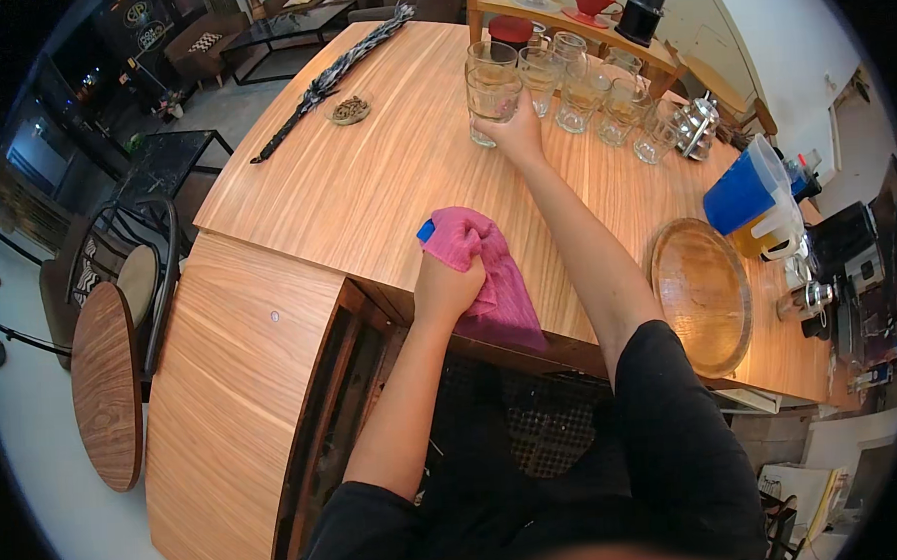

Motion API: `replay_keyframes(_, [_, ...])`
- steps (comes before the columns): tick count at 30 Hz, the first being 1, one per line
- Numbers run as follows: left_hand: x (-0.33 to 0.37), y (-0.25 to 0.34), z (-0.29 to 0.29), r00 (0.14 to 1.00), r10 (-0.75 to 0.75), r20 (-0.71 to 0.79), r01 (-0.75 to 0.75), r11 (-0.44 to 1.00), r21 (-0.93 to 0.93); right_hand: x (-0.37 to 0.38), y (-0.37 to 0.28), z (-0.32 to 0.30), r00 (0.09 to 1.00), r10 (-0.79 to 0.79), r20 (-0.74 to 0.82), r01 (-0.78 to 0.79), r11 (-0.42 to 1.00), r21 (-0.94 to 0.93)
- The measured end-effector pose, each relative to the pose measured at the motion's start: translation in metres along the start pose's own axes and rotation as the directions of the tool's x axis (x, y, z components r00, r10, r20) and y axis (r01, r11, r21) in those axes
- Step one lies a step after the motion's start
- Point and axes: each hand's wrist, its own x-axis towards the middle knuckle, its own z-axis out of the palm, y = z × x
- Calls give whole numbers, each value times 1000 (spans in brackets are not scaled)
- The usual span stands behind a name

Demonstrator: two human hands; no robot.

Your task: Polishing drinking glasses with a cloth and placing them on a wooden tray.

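Observation:
My right hand (515,127) reaches across the counter and is closed around the lower part of a clear drinking glass (492,76). Whether the glass rests on the wood or is just above it, I cannot tell. Several more clear glasses (583,96) stand in a group to its right. Nearer to me, my left hand (451,285) grips a bunched pink cloth (499,283), whose loose end hangs at the counter's near edge. A small blue piece (425,231) shows at the cloth's upper left, and its kind is unclear.
On the wooden counter (295,212) lie a folded umbrella (339,75) and a small dish (348,110). To the right are a round wooden tray (701,294), a blue jug (745,192) and a metal pot (697,129). A red dripper (591,2) stands on a shelf behind.

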Motion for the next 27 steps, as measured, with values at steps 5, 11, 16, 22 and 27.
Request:
replay_keyframes(5, [-4, -4, -3, 998, -68, 4, 68, 996, 58, -1, -9, 16, 999, 39, 6, -39, 999, 2])
replay_keyframes(11, [-5, -10, -6, 992, -119, 39, 115, 990, 76, 4, -3, 23, 999, 27, 27, -28, 999, 16])
replay_keyframes(16, [0, 5, -8, 999, -31, 24, 32, 999, -37, -1, 3, 22, 997, -8, -71, 11, 999, 45])
replay_keyframes(22, [-2, 6, -1, 999, -44, 10, 45, 994, -102, -61, -33, -31, 939, 321, -126, -299, 939, 169])
replay_keyframes(27, [1, -22, -12, 995, -95, -22, 93, 994, -60, -141, -99, -148, 978, 198, 69, -209, 914, 347])
